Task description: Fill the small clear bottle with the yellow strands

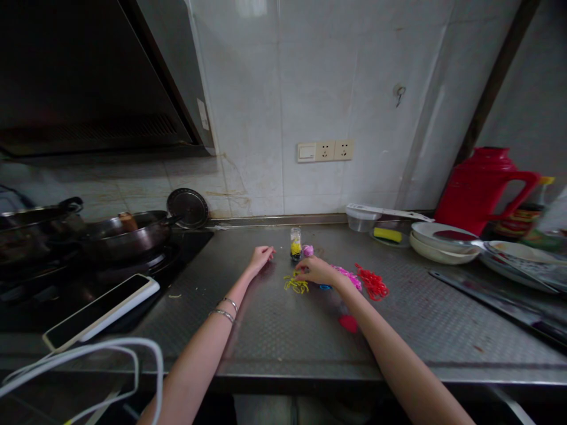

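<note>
My right hand (316, 270) reaches over a small pile of yellow rubber bands (296, 284), its thumb and fingers pinched together at the pile's upper edge. Just behind it a small clear jar (295, 243) stands upright, with yellow and dark contents. Left of the jar, my left hand (262, 258) rests on the counter with its fingers curled in, and nothing shows in it. A pink-purple bundle (308, 251) sits beside the jar. Pink bands (349, 277), red bands (372, 283) and a blue piece (325, 287) lie right of my right hand, which partly hides them.
A red heart-shaped piece (348, 323) lies near my right forearm. A phone-like device (101, 310) with white cables and pans (128, 233) on the stove are at left. Plates (443, 242), a yellow sponge (387, 235), a knife (487, 301) and a red thermos (478, 192) stand right.
</note>
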Action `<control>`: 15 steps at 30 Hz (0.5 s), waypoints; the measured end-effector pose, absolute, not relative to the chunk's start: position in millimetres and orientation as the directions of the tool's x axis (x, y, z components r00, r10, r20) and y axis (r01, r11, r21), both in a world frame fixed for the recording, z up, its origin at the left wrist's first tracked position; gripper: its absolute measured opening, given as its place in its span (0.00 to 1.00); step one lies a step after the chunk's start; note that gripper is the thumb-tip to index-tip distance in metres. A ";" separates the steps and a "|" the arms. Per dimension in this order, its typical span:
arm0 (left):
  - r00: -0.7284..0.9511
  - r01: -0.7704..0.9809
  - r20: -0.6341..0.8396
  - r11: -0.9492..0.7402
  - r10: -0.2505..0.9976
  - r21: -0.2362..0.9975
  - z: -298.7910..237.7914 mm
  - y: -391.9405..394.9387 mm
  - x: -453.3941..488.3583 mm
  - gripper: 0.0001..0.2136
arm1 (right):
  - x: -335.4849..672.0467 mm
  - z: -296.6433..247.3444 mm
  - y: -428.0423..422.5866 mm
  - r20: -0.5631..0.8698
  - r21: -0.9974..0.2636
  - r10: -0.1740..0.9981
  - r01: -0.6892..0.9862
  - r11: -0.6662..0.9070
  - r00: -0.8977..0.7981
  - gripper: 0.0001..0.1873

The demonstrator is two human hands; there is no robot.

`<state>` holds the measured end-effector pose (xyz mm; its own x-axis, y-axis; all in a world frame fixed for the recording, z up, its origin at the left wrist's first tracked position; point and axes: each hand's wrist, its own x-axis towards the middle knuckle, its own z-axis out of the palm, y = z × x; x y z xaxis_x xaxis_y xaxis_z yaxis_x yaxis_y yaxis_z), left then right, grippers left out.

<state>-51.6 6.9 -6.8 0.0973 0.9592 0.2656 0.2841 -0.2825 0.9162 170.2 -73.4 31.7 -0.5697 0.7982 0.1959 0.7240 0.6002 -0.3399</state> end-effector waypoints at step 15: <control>0.110 0.321 0.274 -0.295 0.956 0.900 -7.4 6.8 -51.1 0.14 | 165.5 24.9 -73.4 0.199 -0.473 0.835 0.696 0.541 -0.514 0.12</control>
